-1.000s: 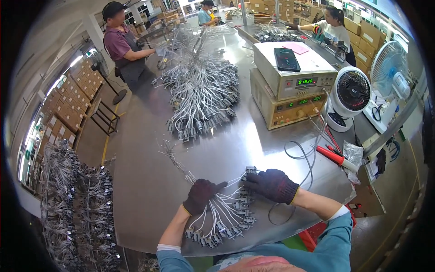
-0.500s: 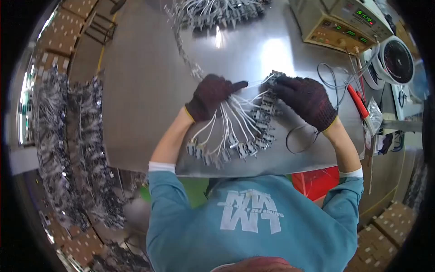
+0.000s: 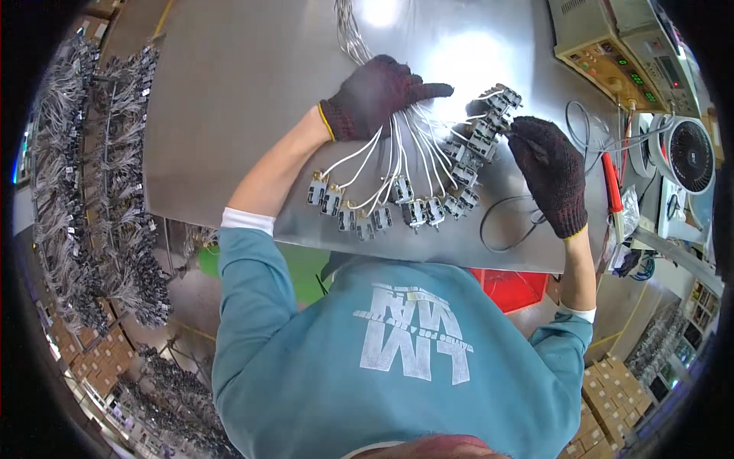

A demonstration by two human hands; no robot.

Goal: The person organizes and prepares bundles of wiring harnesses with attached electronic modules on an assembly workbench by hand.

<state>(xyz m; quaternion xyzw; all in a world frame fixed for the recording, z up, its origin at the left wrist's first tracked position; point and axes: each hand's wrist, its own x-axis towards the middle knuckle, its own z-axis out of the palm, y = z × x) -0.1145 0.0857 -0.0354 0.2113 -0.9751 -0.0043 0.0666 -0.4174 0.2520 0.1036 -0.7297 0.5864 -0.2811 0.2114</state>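
My left hand point(image 3: 382, 98), in a dark knitted glove, is closed round a bundle of white wires point(image 3: 397, 149), its index finger stretched to the right. The wires fan out toward me and end in small grey metal-and-black connectors point(image 3: 413, 213), which lie in a curve on the table. On the right these stand close together in a slanting row point(image 3: 482, 139). My right hand point(image 3: 552, 172), gloved alike, is at the right side of this row. Its fingers are bent together with the tips at a connector's edge; what they pinch is hidden.
The metal table point(image 3: 222, 99) carries a bench tester point(image 3: 615, 65) with lit displays at the far right. A loose grey cable point(image 3: 489, 229), a red-handled probe point(image 3: 612, 182) and a small fan point(image 3: 690, 155) are on the right. Wire bundles hang on racks point(image 3: 126, 191) at left.
My view has shifted, so the table sits higher in it. My right hand has left the row's far end and drawn back to its right side. My left hand keeps the wires.
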